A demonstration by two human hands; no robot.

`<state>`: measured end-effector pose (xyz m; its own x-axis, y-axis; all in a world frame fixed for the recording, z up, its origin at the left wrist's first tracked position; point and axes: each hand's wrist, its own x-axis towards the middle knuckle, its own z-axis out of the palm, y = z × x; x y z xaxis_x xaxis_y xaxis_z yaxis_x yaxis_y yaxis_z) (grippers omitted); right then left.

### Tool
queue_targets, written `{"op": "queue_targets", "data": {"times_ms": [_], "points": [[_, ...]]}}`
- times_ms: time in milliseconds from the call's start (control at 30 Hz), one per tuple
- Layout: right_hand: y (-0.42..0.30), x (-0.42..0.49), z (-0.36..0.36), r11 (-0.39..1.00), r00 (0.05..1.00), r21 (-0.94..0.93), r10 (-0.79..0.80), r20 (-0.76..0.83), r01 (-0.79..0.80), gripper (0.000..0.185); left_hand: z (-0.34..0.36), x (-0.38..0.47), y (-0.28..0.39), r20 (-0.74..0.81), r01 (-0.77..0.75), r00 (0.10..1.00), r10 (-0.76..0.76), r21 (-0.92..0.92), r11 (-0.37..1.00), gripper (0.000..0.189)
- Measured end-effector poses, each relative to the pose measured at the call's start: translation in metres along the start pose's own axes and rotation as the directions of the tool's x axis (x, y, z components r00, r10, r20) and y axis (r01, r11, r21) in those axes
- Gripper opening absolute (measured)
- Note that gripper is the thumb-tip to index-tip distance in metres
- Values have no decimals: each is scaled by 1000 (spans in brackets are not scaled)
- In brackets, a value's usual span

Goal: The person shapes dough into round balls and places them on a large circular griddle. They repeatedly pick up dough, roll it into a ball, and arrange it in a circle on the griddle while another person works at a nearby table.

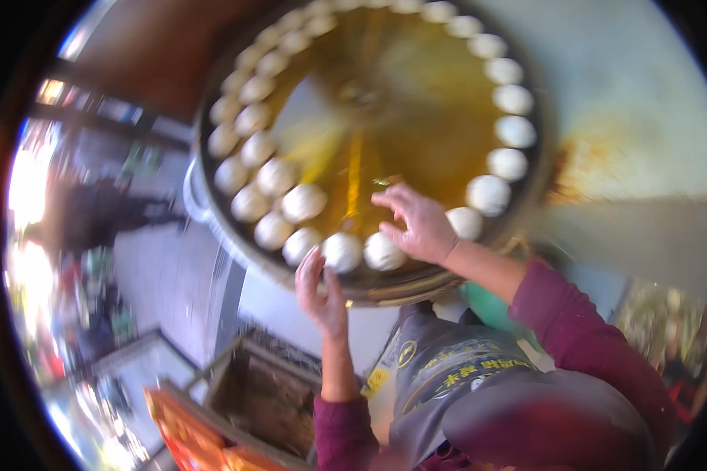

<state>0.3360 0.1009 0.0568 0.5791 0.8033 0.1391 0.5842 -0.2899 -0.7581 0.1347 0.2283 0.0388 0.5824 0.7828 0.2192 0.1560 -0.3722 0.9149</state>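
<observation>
A wide round pan (383,292) with a dark rim lies before me, its bottom covered by shiny yellow oil (436,135). White dough balls (343,253) line its edge in a ring, doubled along the left side. My left hand (323,294) is held at the near rim, fingers and thumb apart, fingertips beside the dough balls; whether they touch is unclear. Over the oil, my right hand (417,226) has its fingers spread, with nothing visible in its grasp. Below its wrist sits one dough ball (464,223). Blur hides detail at the pan's centre.
A pale wall or panel (630,88) stands close on the right. Below left are an open wooden drawer or box (265,406) and an orange object (194,430). A green object (489,303) shows under the pan. At far left, a blurred dark figure (106,212) appears.
</observation>
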Motion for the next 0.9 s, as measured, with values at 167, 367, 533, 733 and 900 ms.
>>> {"op": "queue_targets", "data": {"times_ms": [167, 367, 533, 733, 900], "points": [[72, -161, -120, 970, 951, 23, 244, -190, -244, 37, 79, -43, 41, 223, -7, 974, 31, -108, 994, 25], [150, -404, -267, 775, 505, 81, 484, -715, -627, 32, 191, -121, 148, 611, 53, 787, 88, -210, 976, 21], [217, -563, -378, 658, 45, 120, 228, -973, -744, 38, 264, -178, 220, 817, 59, 553, 164, -235, 970, 24], [283, -695, -486, 70, -295, 316, 220, -930, -946, 75, 308, -252, 260, 903, 2, 390, 182, -199, 980, 21], [312, -721, -554, -16, -483, 521, 397, -780, -854, 93, 331, -288, 275, 947, -85, 307, 94, -71, 994, 20]]}}
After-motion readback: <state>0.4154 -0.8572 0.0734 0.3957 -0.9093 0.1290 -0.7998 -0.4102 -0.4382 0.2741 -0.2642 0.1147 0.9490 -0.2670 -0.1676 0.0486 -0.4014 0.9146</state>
